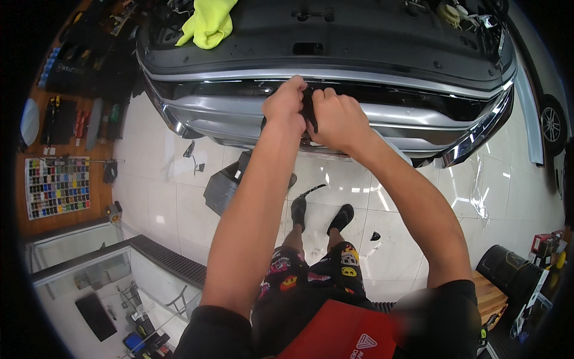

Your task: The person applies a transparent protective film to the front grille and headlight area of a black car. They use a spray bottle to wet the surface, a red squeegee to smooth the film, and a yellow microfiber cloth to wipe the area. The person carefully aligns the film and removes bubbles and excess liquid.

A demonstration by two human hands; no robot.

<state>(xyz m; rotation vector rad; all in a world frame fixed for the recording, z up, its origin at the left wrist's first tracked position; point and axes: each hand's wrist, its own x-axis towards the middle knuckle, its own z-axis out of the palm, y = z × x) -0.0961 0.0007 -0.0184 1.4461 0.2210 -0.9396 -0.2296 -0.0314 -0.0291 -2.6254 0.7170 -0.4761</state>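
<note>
Both my arms reach forward to the front end of a silver car, at the middle of its grille. My left hand is closed near the glossy black band under the hood edge. What its fingers hold is hidden. Close beside it on the right, my right hand is curled with its knuckles up, gripping a thin black strip. The strip stands between the two hands, and its far parts are covered by my fingers, so its exact kind does not show.
A yellow-green cloth lies on the car's black front cover. Below the bumper stands a dark grey bin-like container. Black scraps lie on the glossy tiled floor. A black drum stands at the right.
</note>
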